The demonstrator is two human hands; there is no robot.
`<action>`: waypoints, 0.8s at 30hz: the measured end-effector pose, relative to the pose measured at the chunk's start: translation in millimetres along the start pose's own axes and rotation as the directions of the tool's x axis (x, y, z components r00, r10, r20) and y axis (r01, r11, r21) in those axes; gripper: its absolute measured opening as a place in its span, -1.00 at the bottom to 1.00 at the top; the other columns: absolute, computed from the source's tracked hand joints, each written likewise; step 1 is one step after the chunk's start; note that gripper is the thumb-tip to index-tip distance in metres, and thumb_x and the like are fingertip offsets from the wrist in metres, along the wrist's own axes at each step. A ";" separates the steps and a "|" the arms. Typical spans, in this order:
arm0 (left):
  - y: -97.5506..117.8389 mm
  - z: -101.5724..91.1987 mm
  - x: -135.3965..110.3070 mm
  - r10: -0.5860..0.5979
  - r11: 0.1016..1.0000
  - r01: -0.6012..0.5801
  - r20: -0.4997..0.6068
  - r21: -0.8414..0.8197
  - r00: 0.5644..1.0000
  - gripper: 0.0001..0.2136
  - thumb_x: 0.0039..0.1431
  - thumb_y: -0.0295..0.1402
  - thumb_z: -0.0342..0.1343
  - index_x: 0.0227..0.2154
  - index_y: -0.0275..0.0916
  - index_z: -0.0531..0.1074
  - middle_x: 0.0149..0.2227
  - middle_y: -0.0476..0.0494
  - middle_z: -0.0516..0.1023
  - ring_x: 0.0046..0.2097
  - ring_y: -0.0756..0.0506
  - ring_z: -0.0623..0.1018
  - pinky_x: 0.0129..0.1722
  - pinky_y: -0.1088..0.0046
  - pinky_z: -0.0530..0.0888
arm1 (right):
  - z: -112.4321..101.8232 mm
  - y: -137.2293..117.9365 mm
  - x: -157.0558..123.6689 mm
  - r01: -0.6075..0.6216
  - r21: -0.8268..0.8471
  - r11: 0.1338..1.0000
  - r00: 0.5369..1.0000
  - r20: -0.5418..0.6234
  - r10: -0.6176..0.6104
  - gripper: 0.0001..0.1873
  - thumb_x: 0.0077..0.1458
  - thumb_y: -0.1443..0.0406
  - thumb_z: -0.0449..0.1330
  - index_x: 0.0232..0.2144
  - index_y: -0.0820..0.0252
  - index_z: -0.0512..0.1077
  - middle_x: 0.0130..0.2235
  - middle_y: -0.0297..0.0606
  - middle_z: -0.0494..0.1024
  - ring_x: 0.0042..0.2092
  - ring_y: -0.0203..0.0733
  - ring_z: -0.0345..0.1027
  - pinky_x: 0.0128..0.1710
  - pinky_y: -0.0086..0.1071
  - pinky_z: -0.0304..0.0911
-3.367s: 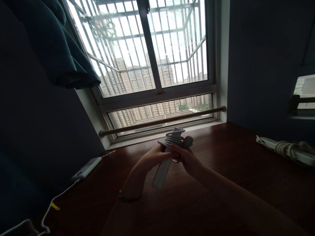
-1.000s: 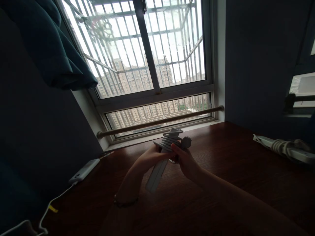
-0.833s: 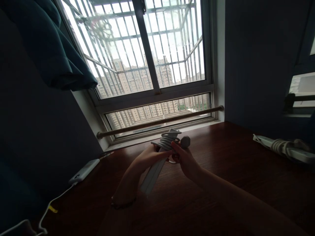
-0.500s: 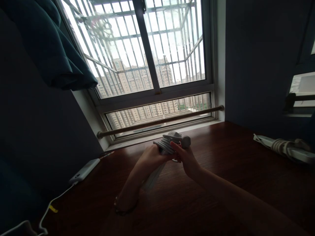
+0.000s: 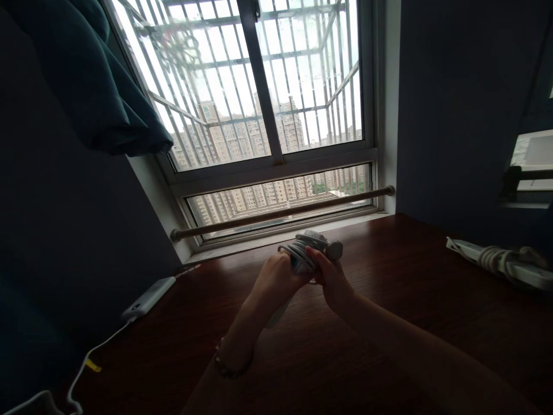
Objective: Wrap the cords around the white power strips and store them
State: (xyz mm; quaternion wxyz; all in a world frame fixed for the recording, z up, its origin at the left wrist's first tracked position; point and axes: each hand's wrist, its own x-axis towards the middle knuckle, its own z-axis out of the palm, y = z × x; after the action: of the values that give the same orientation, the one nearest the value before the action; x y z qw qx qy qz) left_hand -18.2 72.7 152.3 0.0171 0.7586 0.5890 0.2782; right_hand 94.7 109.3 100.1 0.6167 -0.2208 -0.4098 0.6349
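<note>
A white power strip (image 5: 277, 316) is held out over the brown wooden tabletop, slanting away from me. Its grey-white cord (image 5: 300, 251) is wound in several turns around the far end, and the plug (image 5: 334, 249) sticks out on the right. My left hand (image 5: 276, 281) is closed around the strip just below the turns. With thumb and fingers, my right hand (image 5: 333, 281) pinches the cord beside the plug. A small loop hangs between the hands. The palms hide much of the strip.
Another power strip (image 5: 470, 251), with a wound cord, lies on the tabletop (image 5: 380, 357) at right. At left lies a white device (image 5: 149, 300) with a white cable (image 5: 101, 347). A rail (image 5: 276, 214) crosses the barred window, and a blue curtain (image 5: 95, 86) hangs left.
Both hands and the power strip have shifted slightly to the right. The grip of each hand looks much the same, and the cord remains wound.
</note>
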 end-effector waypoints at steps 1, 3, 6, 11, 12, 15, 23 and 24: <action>-1.7 1.1 0.0 -0.005 1.000 0.005 -0.015 0.006 1.000 -0.67 -0.15 -0.11 0.15 -0.43 -0.31 0.41 -0.45 -0.12 0.47 -0.41 -0.08 0.44 -0.47 0.49 0.23 | -0.6 1.0 0.5 0.001 0.021 1.000 1.000 -0.008 -0.001 -0.64 -0.18 0.13 0.25 -0.31 0.18 0.40 -0.39 -0.35 0.42 -0.44 -0.36 0.23 -0.56 -0.50 0.07; -4.5 2.9 -0.3 -0.011 1.000 0.011 -0.032 0.003 0.999 -0.64 -0.17 -0.10 0.16 -0.40 -0.31 0.40 -0.43 -0.14 0.46 -0.41 -0.09 0.44 -0.47 0.49 0.22 | -2.0 2.8 1.4 -0.010 0.045 0.999 0.999 -0.042 0.012 -0.65 -0.21 0.13 0.27 -0.35 0.20 0.40 -0.42 -0.35 0.41 -0.46 -0.36 0.22 -0.56 -0.49 0.06; -4.5 3.4 -0.8 -0.012 1.000 0.012 -0.039 -0.005 0.999 -0.64 -0.18 -0.09 0.17 -0.41 -0.30 0.38 -0.43 -0.14 0.46 -0.40 -0.09 0.44 -0.47 0.48 0.22 | -4.2 5.0 3.1 -0.047 0.007 0.999 0.994 -0.098 0.048 -0.65 -0.23 0.11 0.28 -0.45 0.25 0.38 -0.56 -0.40 0.29 -0.57 -0.44 0.04 -0.64 -0.50 -0.08; 0.0 2.5 1.3 -0.087 0.996 0.086 -0.058 -0.015 0.995 -0.63 -0.19 -0.09 0.17 -0.39 -0.29 0.38 -0.42 -0.13 0.46 -0.39 -0.11 0.45 -0.49 0.48 0.24 | -3.6 4.3 5.1 -0.034 0.024 0.999 0.999 -0.040 0.035 -0.65 -0.22 0.10 0.28 -0.42 0.23 0.35 -0.58 -0.43 0.20 -0.59 -0.48 -0.11 -0.66 -0.51 -0.22; -0.3 2.7 2.1 -0.095 0.995 0.094 -0.061 -0.028 0.994 -0.62 -0.19 -0.10 0.18 -0.36 -0.29 0.38 -0.40 -0.13 0.47 -0.37 -0.12 0.46 -0.48 0.48 0.25 | -3.1 3.9 5.2 -0.024 0.028 0.999 0.999 -0.024 0.024 -0.65 -0.22 0.11 0.28 -0.42 0.22 0.35 -0.56 -0.43 0.22 -0.58 -0.48 -0.10 -0.65 -0.51 -0.21; -4.7 3.8 5.0 -0.064 0.995 0.060 -0.048 -0.085 0.997 -0.60 -0.17 -0.13 0.18 -0.29 -0.30 0.38 -0.34 -0.15 0.49 -0.32 -0.14 0.47 -0.43 0.47 0.29 | -2.0 2.9 4.5 0.002 0.008 1.000 1.000 0.031 -0.003 -0.68 -0.23 0.15 0.29 -0.48 0.23 0.33 -0.57 -0.44 0.21 -0.57 -0.47 -0.08 -0.63 -0.50 -0.17; -19.9 7.8 14.6 0.054 0.966 -0.039 0.052 -0.255 0.997 -0.62 -0.11 -0.19 0.16 -0.22 -0.32 0.40 -0.29 -0.13 0.50 -0.25 -0.15 0.47 -0.31 0.42 0.37 | -6.3 4.3 10.2 0.088 -0.226 0.970 0.996 0.050 -0.079 -0.64 -0.31 0.17 0.32 -0.40 0.23 0.42 -0.48 -0.36 0.40 -0.46 -0.34 0.21 -0.52 -0.47 0.09; -21.8 8.5 15.8 0.076 0.954 -0.048 0.084 -0.296 0.994 -0.61 -0.11 -0.20 0.16 -0.21 -0.32 0.40 -0.28 -0.12 0.50 -0.24 -0.15 0.46 -0.29 0.42 0.38 | -7.9 6.6 12.3 0.117 -0.274 0.955 0.993 0.024 -0.115 -0.60 -0.34 0.18 0.33 -0.37 0.23 0.43 -0.44 -0.34 0.44 -0.41 -0.28 0.26 -0.47 -0.44 0.15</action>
State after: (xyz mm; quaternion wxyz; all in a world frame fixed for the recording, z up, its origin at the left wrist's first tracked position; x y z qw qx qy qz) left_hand -31.4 96.2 143.8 0.1486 0.7781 0.5155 0.3266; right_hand 95.2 123.7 93.2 0.6144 -0.2773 -0.5087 0.5355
